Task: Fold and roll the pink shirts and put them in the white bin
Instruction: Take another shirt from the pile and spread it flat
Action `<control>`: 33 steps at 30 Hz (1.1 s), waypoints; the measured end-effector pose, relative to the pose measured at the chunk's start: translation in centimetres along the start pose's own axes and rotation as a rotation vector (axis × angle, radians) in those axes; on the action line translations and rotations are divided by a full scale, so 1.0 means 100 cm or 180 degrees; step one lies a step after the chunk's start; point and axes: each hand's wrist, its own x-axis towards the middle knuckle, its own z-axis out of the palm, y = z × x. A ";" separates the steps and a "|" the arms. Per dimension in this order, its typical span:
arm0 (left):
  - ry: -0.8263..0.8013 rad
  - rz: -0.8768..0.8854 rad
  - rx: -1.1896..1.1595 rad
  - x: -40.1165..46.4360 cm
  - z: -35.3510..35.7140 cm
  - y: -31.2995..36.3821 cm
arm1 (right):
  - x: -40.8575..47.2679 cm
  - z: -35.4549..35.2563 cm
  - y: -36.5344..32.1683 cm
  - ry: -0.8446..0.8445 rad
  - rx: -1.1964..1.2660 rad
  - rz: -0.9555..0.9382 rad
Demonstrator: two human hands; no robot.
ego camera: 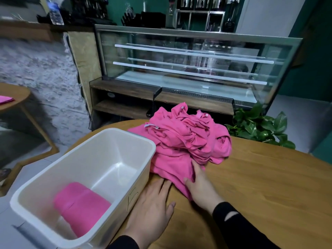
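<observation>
A crumpled heap of pink shirts [181, 139] lies on the round wooden table [269, 186], to the right of the white bin [100, 155]. One rolled pink shirt [80, 205] lies inside the bin at its near end. My right hand [201, 186] lies on the near edge of the heap, fingers spread flat on the pink cloth. My left hand [152, 207] rests flat on the table between the bin's side wall and the heap, fingertips at the cloth's edge.
A glass display case [188, 60] stands behind the table, with a green potted plant [258, 126] at its right foot. Another wooden table [12, 97] with a pink cloth sits at far left. Bare tabletop stretches to the right of the heap.
</observation>
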 end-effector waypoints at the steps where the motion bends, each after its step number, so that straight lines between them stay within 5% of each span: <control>1: -0.0018 -0.0007 0.0014 0.000 0.001 0.000 | 0.007 0.008 -0.001 0.0017 -0.0058 -0.0021; 8: 0.0048 -0.0210 0.0490 0.006 0.015 -0.008 | 0.051 0.012 -0.033 -0.0773 -0.0298 -0.0455; 10: -0.0073 -0.0235 0.0565 0.008 0.015 -0.009 | 0.052 0.002 -0.043 -0.0266 -0.0343 -0.0666; 14: -0.0137 -0.0237 0.0379 0.011 0.011 -0.007 | 0.052 -0.027 -0.074 0.1582 -0.0434 -0.1284; 20: -0.0122 0.0059 0.0339 0.005 0.010 -0.009 | 0.100 -0.029 -0.079 0.0588 -0.1094 -0.0403; 26: -0.0295 -0.0050 0.0493 0.010 0.014 -0.011 | 0.110 -0.035 -0.087 0.0915 -0.0892 -0.0493; 33: -0.0100 -0.0022 0.0420 0.007 0.017 -0.013 | 0.028 -0.100 -0.107 0.2938 0.1057 -0.0858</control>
